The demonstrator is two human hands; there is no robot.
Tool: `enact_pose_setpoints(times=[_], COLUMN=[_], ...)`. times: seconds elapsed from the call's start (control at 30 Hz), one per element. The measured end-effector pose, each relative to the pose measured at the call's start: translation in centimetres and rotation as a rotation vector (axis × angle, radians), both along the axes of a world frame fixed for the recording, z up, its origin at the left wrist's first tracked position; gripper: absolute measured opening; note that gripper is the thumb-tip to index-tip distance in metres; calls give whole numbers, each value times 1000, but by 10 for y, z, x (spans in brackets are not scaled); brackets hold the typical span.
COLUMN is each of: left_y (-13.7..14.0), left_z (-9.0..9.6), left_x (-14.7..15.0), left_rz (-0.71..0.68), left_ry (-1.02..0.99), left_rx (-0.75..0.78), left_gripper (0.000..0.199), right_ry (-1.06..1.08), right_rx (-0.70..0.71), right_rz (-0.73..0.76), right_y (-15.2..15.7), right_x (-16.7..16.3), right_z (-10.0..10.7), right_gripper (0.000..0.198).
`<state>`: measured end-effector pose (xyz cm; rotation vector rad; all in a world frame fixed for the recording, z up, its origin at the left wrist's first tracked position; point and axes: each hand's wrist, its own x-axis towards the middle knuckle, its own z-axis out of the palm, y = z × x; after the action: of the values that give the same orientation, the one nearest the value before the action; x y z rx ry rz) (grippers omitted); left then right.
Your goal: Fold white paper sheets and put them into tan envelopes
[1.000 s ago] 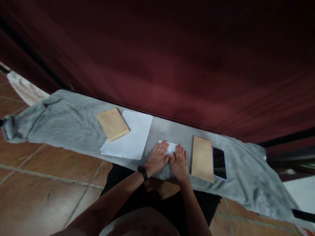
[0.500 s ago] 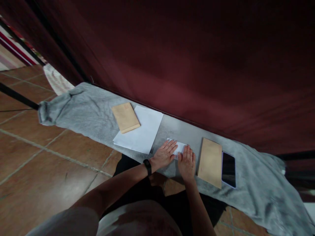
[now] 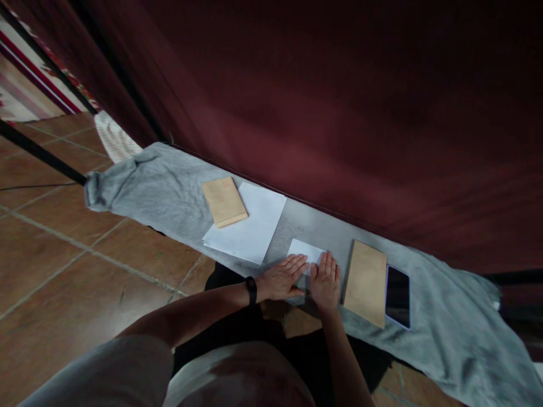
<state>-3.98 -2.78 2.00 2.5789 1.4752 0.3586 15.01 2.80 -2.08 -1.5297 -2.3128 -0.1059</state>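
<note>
A small folded white sheet of paper (image 3: 304,249) lies on the grey cloth under both hands. My left hand (image 3: 283,277), with a black band at the wrist, rests flat on its lower left part, fingers stretched out. On its right end lies my right hand (image 3: 325,281), also flat, fingers pointing away from me. The hands cover the paper's near side. Left of them is a stack of white paper (image 3: 257,226), partly under a bundle of brown envelopes (image 3: 224,202). Right of my right hand sits another brown envelope stack (image 3: 365,282).
A phone (image 3: 397,297) with a dark screen lies beside the right envelopes. The grey cloth (image 3: 169,186) covers a long narrow surface, with a dark red curtain (image 3: 297,130) along its far edge. A black pole (image 3: 42,152) stands at the left, above the tiled floor (image 3: 76,271).
My left hand has slid toward me on the folded paper, so more of the paper's far side shows. My right hand stays at its right end. The view has shifted slightly.
</note>
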Motion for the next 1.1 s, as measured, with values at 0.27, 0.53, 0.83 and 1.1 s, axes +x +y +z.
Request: enact_pose_setpoints(times=[0.27, 0.53, 0.83, 1.1], left_y=[-13, -9, 30, 39], left_z=[-11, -13, -8, -21], left_x=[-5, 9, 44, 25], left_rz=[193, 353, 229, 377], left_ry=[53, 12, -61, -2], left_rx=[58, 167, 85, 152], left_gripper=[80, 59, 55, 58], right_ry=[47, 109, 38, 35], right_rx=[35, -17, -21, 14], right_rz=[-62, -86, 140, 3], right_y=[-9, -29, -35, -37], right_x=[1, 6, -5, 7], right_z=[-1, 3, 11, -2], right_gripper=[60, 61, 56, 55])
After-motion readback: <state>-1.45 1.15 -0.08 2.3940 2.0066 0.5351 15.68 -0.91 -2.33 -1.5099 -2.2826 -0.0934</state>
